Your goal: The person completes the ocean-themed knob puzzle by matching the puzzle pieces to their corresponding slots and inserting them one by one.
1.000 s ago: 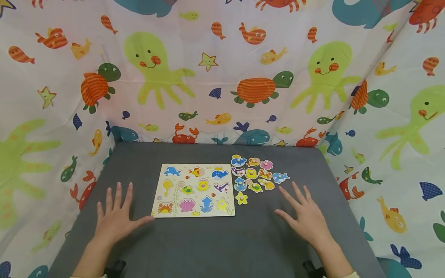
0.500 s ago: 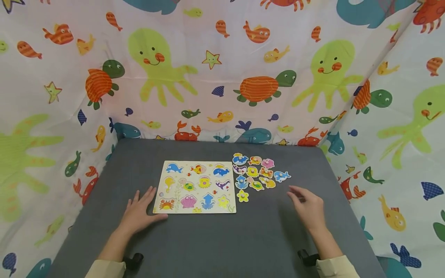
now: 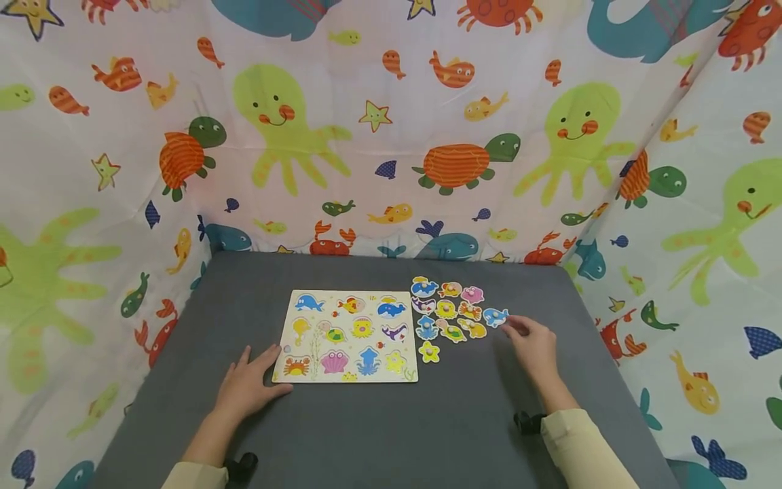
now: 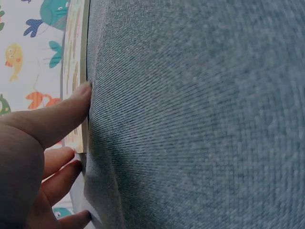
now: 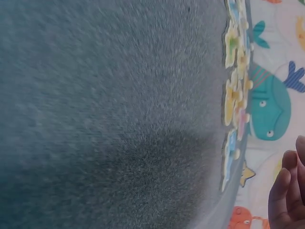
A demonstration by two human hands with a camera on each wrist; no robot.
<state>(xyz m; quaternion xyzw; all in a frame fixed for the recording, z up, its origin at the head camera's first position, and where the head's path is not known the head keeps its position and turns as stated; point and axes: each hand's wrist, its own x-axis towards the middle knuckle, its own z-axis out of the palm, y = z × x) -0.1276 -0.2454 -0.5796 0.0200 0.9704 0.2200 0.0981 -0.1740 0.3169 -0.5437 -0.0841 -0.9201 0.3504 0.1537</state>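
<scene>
A wooden puzzle board (image 3: pixel 379 378) printed with sea animals lies on the grey tabletop. At its near left corner is my left hand (image 3: pixel 243 387), the thumb along the front edge and the other fingers beside the left edge. In the left wrist view the thumb (image 4: pixel 57 117) touches the board's edge (image 4: pixel 82 119). My right hand (image 3: pixel 533 346), fingers bent, reaches to the tail end of a blue whale puzzle piece (image 3: pixel 495 317). From the right wrist, the fingers (image 5: pixel 283 188) look apart from that piece, whose knob (image 5: pixel 236 154) shows uncovered.
Several other knobbed puzzle pieces lie close together right of the board, among them a crab (image 3: pixel 470 310), a squid (image 3: pixel 426 328), a turtle (image 3: pixel 453 333) and a yellow star (image 3: pixel 430 351). A curtain (image 3: pixel 366 170) with sea creatures surrounds the table's back and sides.
My left hand has moved from left of the board to its near corner. My right hand's spread fingers have bent together, and it has come to the blue whale piece.
</scene>
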